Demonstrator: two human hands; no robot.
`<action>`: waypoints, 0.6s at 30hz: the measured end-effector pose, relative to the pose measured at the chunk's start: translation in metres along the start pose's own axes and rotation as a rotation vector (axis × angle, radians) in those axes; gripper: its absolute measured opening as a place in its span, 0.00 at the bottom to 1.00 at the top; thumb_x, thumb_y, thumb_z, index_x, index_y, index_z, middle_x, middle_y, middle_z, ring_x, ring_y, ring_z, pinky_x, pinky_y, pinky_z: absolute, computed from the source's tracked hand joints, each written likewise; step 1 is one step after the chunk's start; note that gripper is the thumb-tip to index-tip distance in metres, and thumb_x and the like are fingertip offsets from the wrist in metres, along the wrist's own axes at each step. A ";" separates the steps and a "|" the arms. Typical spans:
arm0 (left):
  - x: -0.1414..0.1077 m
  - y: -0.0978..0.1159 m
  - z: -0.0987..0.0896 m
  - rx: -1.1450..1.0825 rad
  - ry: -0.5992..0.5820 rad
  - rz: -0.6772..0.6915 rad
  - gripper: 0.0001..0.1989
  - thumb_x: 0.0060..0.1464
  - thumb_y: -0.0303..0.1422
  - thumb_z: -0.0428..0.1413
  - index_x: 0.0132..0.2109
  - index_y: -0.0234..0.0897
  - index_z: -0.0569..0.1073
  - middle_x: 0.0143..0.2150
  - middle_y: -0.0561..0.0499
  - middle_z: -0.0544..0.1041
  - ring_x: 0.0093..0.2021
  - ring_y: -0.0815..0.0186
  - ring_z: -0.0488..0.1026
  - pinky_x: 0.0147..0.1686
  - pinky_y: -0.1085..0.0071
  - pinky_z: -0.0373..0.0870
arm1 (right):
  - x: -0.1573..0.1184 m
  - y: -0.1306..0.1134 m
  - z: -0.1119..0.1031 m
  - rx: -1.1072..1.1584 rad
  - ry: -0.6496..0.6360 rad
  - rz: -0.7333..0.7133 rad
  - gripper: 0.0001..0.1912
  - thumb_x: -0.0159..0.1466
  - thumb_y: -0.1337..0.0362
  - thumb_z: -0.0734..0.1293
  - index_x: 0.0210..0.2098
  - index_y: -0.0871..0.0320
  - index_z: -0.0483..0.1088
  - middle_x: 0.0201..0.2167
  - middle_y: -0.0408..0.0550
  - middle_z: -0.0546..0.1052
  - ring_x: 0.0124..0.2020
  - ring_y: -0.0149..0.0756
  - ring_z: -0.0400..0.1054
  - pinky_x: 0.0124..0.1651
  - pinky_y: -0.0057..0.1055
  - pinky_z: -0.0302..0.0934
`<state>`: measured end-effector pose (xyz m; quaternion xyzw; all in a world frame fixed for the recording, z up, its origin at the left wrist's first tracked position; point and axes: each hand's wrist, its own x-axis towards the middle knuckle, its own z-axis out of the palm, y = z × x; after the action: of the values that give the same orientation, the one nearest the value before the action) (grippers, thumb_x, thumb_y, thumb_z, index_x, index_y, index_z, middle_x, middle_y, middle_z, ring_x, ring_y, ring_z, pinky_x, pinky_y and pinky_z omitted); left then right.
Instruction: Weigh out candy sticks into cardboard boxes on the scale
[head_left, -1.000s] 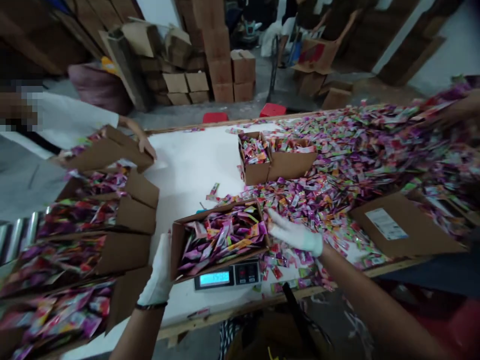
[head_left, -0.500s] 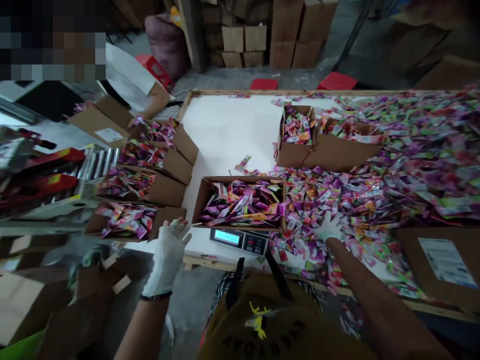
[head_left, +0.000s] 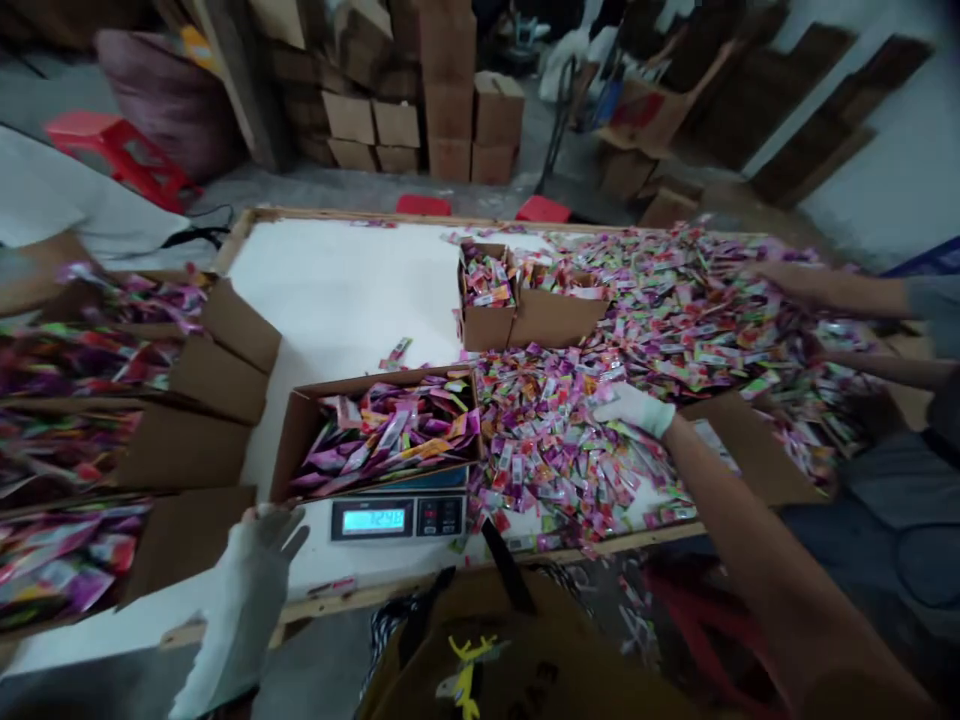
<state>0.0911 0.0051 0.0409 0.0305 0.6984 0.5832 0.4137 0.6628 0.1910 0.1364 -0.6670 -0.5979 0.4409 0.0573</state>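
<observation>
My right hand (head_left: 634, 408), in a white glove, lies on the heap of small candy packets (head_left: 547, 420), mostly pink and purple. Its fingers are stretched out over the packets, and no packet shows clearly in its grasp. At the lower left, my left hand (head_left: 262, 550), in a white glove with bare fingertips, is open and holds nothing. It is beside the near left corner of an open cardboard box (head_left: 281, 450) filled with packets. This box rests on a digital scale (head_left: 375, 518) with a lit blue display, its digits blurred.
Several packet-filled boxes (head_left: 202, 440) line the left side. Two smaller boxes (head_left: 487, 328) stand farther back on the white table (head_left: 337, 290). A co-worker's arms (head_left: 832, 290) reach into the heap at the right; another person's arm (head_left: 37, 270) is at the left. Red stools (head_left: 424, 205) stand behind.
The view has swung right, bringing a co-worker's arms into sight. My right hand remains on the packets, its fingers now pointing left. My left hand stays open near the box. The scale's digits have changed.
</observation>
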 end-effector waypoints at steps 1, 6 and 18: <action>0.004 0.000 0.000 -0.031 -0.004 -0.018 0.10 0.52 0.43 0.58 0.34 0.44 0.69 0.36 0.50 0.77 0.47 0.51 0.77 0.63 0.45 0.67 | -0.013 -0.027 -0.015 0.019 -0.043 -0.065 0.15 0.46 0.54 0.75 0.24 0.58 0.71 0.22 0.41 0.74 0.28 0.35 0.67 0.36 0.31 0.66; -0.004 0.008 -0.003 -0.050 -0.005 -0.061 0.07 0.50 0.39 0.58 0.35 0.45 0.70 0.41 0.49 0.80 0.57 0.49 0.77 0.64 0.47 0.68 | -0.052 -0.195 -0.027 -0.145 -0.445 -0.539 0.17 0.53 0.54 0.77 0.37 0.59 0.77 0.29 0.42 0.78 0.29 0.32 0.69 0.35 0.29 0.65; 0.009 -0.017 -0.108 -0.105 0.098 -0.243 0.12 0.56 0.44 0.59 0.41 0.43 0.78 0.50 0.43 0.82 0.71 0.44 0.68 0.72 0.44 0.58 | 0.022 -0.273 0.201 -1.025 -0.206 -0.968 0.38 0.68 0.59 0.70 0.75 0.55 0.61 0.70 0.72 0.64 0.65 0.62 0.68 0.63 0.58 0.67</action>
<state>0.0268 -0.0805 0.0190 -0.1046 0.6850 0.5651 0.4477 0.3248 0.1949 0.1680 -0.2244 -0.9614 0.0901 -0.1311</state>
